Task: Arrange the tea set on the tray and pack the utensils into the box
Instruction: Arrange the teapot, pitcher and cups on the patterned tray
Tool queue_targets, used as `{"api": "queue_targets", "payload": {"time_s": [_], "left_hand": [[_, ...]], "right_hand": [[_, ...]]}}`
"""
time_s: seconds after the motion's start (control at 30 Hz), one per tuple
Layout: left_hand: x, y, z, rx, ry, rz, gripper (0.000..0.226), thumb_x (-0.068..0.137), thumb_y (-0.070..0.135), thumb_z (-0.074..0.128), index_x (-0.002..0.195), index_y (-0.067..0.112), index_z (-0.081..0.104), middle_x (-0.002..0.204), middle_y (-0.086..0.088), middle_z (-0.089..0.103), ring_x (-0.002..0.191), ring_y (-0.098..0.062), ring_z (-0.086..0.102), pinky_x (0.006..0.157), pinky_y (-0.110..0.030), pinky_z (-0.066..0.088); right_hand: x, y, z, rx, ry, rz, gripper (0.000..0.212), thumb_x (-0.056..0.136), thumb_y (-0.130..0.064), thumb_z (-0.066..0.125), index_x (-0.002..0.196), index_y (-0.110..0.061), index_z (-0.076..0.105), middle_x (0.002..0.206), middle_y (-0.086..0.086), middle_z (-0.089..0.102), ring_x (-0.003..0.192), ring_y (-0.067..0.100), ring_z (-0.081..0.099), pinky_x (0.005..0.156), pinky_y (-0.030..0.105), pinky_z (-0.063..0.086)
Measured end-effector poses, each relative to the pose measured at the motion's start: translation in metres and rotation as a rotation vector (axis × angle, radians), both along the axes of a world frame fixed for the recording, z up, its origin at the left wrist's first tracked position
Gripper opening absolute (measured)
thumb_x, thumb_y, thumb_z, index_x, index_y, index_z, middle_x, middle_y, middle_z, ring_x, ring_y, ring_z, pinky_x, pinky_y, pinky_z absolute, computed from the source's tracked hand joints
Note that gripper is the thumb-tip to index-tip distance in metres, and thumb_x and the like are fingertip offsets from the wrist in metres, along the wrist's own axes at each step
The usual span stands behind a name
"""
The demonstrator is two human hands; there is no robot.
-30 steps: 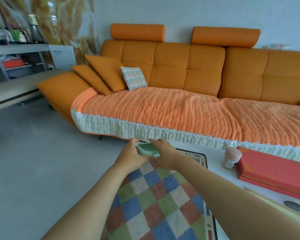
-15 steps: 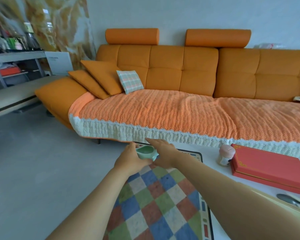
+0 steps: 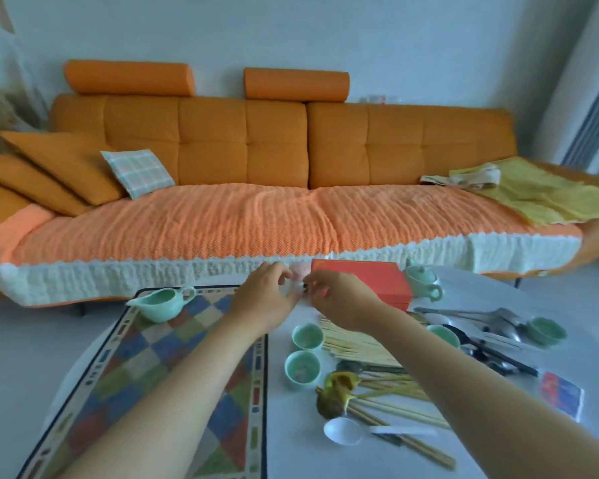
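The checkered tray (image 3: 146, 375) lies on the white table at the left, and the mint green pitcher (image 3: 159, 302) stands on its far left corner. My left hand (image 3: 267, 295) and my right hand (image 3: 336, 299) meet just past the tray's far right corner. Their fingers curl around a small white jar with a pink lid (image 3: 297, 273), which they mostly hide. The shut red box (image 3: 360, 281) lies right behind my right hand, with the green teapot (image 3: 422, 283) beside it. Several green cups stand off the tray, two of them (image 3: 306, 335) (image 3: 301, 369) by its right edge.
Right of the tray lie bamboo chopsticks (image 3: 353, 344), gold spoons (image 3: 339, 388), a white spoon (image 3: 346, 431) and metal cutlery (image 3: 491, 319). A printed card (image 3: 561, 395) rests near the table's right edge. The orange sofa (image 3: 256, 219) runs along the far side.
Both hands have let go of the green pitcher, which now stands on the tray. They have moved right to the small jar. The view has swung right and down over the table.
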State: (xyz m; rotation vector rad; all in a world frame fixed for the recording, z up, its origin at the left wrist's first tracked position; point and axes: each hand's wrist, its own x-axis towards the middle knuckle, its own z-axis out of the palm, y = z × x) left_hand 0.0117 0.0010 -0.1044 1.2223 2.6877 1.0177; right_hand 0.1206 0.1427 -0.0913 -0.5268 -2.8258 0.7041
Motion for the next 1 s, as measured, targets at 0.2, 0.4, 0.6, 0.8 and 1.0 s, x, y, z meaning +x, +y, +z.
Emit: {"api": "queue_targets", "payload": {"time_s": [0.2,0.4,0.6,0.8,1.0], "left_hand": [[0.09,0.091,0.003,-0.124,0.0,-0.219,0.033,0.092,0.038,0.058,0.122,0.027,0.053,0.115,0.007,0.053,0.099,-0.016,0.056,0.085,-0.036,0.048],[0.138,0.161,-0.012,-0.263,0.067,-0.37,0.053,0.091,0.032,0.06,0.14,0.021,0.044,0.138,0.001,0.049,0.126,-0.022,0.048,0.1,-0.038,0.044],[0.117,0.224,-0.019,-0.314,0.242,-0.309,0.059,0.093,0.033,0.056,0.146,0.018,0.036,0.145,-0.003,0.042,0.131,-0.025,0.036,0.108,-0.039,0.033],[0.073,0.269,-0.035,-0.429,0.261,-0.267,0.052,0.097,0.036,0.049,0.144,0.018,0.035,0.149,-0.007,0.038,0.138,-0.028,0.032,0.11,-0.04,0.03],[0.057,0.281,-0.052,-0.394,0.302,-0.228,0.044,0.096,0.039,0.045,0.134,0.017,0.044,0.138,-0.007,0.045,0.127,-0.027,0.037,0.105,-0.041,0.035]], "right_hand": [[0.111,0.087,0.0,-0.095,0.007,-0.235,0.036,0.09,-0.028,0.063,0.126,-0.026,0.062,0.104,-0.005,0.07,0.089,0.014,0.066,0.084,0.032,0.054],[0.156,0.147,-0.022,-0.082,-0.019,-0.375,0.057,0.087,-0.035,0.07,0.14,-0.024,0.05,0.135,0.003,0.054,0.113,0.022,0.057,0.099,0.037,0.046],[0.121,0.205,-0.033,-0.089,-0.044,-0.41,0.08,0.085,-0.032,0.07,0.151,-0.018,0.027,0.145,0.014,0.038,0.127,0.034,0.047,0.101,0.042,0.041],[0.071,0.251,-0.058,-0.141,-0.145,-0.378,0.101,0.08,-0.057,0.07,0.153,-0.016,0.014,0.143,0.016,0.036,0.128,0.036,0.044,0.102,0.046,0.04],[0.053,0.266,-0.077,-0.147,-0.087,-0.408,0.086,0.074,-0.067,0.068,0.138,-0.016,0.041,0.126,0.009,0.049,0.11,0.027,0.055,0.089,0.035,0.044]]}}
